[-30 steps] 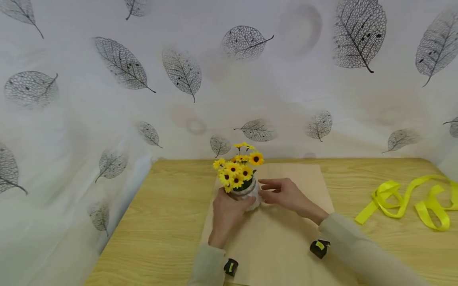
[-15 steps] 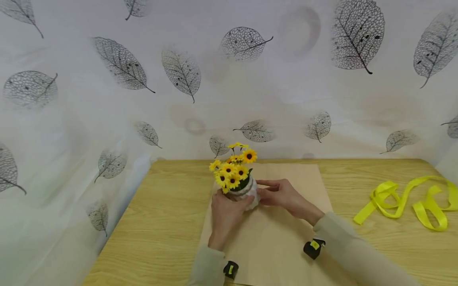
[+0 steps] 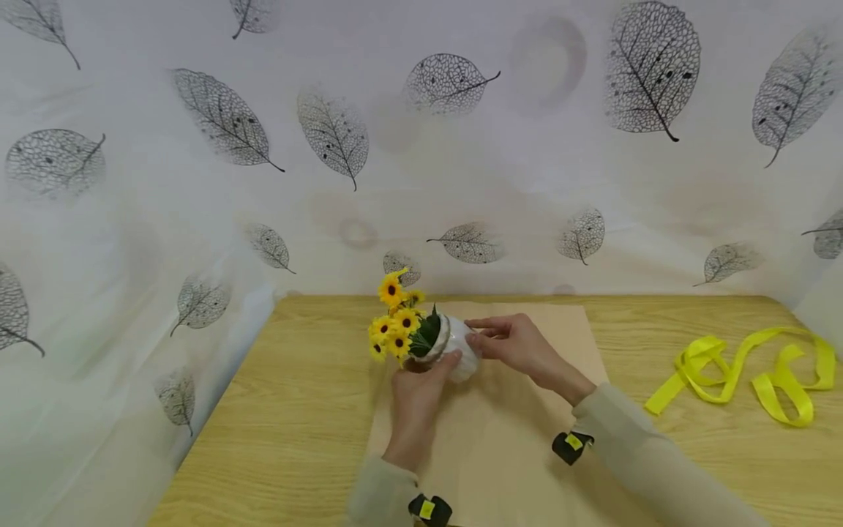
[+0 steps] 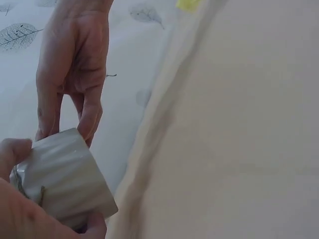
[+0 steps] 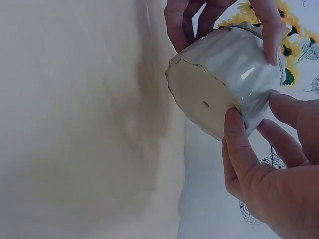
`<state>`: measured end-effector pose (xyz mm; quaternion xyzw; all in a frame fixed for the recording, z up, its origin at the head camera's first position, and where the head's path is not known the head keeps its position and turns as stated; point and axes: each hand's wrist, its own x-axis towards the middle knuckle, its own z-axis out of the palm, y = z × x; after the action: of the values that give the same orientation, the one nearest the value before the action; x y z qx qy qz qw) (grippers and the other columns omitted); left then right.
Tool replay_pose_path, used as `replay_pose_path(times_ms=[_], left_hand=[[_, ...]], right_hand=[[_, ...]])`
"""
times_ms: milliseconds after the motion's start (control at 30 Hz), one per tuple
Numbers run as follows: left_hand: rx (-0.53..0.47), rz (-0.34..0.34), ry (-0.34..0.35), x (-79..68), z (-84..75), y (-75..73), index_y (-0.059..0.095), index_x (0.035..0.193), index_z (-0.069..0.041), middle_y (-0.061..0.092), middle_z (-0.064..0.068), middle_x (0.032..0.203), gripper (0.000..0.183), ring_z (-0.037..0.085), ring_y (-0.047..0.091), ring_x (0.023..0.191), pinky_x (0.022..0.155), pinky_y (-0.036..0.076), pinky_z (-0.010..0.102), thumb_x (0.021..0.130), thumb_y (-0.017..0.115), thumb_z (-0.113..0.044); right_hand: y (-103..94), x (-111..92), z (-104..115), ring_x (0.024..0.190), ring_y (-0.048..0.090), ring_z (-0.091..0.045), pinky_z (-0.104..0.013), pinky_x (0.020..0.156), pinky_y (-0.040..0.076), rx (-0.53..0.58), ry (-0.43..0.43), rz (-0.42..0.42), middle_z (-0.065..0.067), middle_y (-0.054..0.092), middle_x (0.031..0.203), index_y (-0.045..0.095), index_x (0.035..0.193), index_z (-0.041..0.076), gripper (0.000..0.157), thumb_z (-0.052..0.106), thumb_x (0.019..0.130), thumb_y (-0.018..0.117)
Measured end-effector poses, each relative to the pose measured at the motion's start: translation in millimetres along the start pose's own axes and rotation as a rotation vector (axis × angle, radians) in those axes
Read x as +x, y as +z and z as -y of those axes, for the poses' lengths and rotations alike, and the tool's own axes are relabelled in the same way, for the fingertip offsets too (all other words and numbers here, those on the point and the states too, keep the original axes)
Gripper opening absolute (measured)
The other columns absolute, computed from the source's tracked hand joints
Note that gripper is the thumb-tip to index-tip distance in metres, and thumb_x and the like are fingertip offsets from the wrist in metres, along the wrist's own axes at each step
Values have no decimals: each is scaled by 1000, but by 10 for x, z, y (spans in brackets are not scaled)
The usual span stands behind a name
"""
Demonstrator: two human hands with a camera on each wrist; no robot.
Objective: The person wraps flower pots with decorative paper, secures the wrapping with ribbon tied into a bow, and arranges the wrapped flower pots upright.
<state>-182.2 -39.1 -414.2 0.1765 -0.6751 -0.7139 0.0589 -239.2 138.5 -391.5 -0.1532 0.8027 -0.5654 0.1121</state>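
A white ribbed flowerpot (image 3: 465,353) with yellow flowers (image 3: 397,322) and green leaves is tilted on its side, blooms pointing left. My left hand (image 3: 419,399) grips the pot near its rim, thumb on the near side. On the base end, my right hand (image 3: 527,355) pinches the pot between thumb and fingers. The right wrist view shows the pale underside (image 5: 199,97) of the pot with a small mark in it, and a fingertip resting at its edge. From the left wrist, the pot's ribbed wall (image 4: 70,177) shows between both hands; the flowers are out of that view.
A beige sheet (image 3: 500,454) lies on the wooden table (image 3: 283,410) under the hands. To the right, a yellow ribbon (image 3: 718,373) lies in loose loops. A white leaf-print cloth (image 3: 329,219) hangs behind the table and along its left side.
The pot has gone from nearly upright to tilted over leftward, its flowers swinging left and its base turning right. My right hand has moved slightly left and now pinches the base end.
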Motion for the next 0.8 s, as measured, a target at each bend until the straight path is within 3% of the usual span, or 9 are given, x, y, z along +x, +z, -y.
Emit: replay_pose_path(times_ms=[133,267,500,800], left_hand=[[-101,-35,-66,-27,15,31,66,125,2,70,15,125,62,18,65,107,99,54,36,80,88,-34],[-239,-15,-105,-44,38,44,66,126,5,69,15,126,59,14,65,105,96,54,30,84,86,-31],[-399,36,-146,-32,61,37,57,135,9,62,22,134,62,18,67,112,106,53,39,90,81,-27],[-523,86,-236,-46,43,7,40,151,0,48,19,146,71,22,56,127,115,45,42,96,74,-29]], right_hand=[[15,12,64,102,75,-21,-42,89,61,-98,20,-28,-14,75,118,69,134,12,45,32,94,76],[39,17,129,106,74,-23,-37,85,60,-168,20,-54,-10,74,125,72,129,18,43,33,90,80],[105,44,191,104,74,-25,-33,78,61,-212,29,-103,-10,74,126,76,123,21,40,33,86,84],[194,93,220,104,74,-27,-31,74,61,-256,52,-126,-14,74,122,78,120,17,38,32,85,85]])
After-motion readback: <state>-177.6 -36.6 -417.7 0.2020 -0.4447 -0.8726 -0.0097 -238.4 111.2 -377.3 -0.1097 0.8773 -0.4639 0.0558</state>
